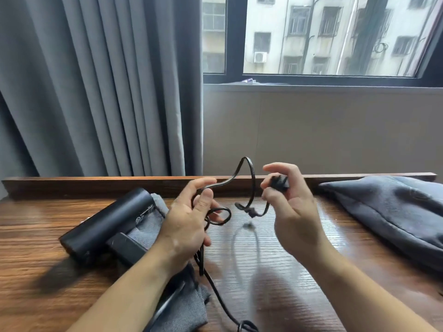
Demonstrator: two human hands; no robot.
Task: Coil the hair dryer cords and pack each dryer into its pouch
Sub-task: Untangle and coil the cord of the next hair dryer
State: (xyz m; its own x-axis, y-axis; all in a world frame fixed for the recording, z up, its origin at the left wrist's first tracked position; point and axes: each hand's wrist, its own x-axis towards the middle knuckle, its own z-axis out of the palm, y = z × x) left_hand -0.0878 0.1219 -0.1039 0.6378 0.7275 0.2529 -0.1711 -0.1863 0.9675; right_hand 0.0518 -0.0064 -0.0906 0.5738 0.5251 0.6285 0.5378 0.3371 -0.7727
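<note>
One hair dryer [105,226] is counted, at the left. Two grey pouches are seen: left pouch [146,226] under it, right pouch [395,212] far right. One cord [253,178] with one plug [279,182] is gripped by two hands: left hand [187,221], right hand [294,207].

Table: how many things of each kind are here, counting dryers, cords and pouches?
Hair dryer: 1
Cord: 1
Grey pouches: 2
Total: 4
</note>
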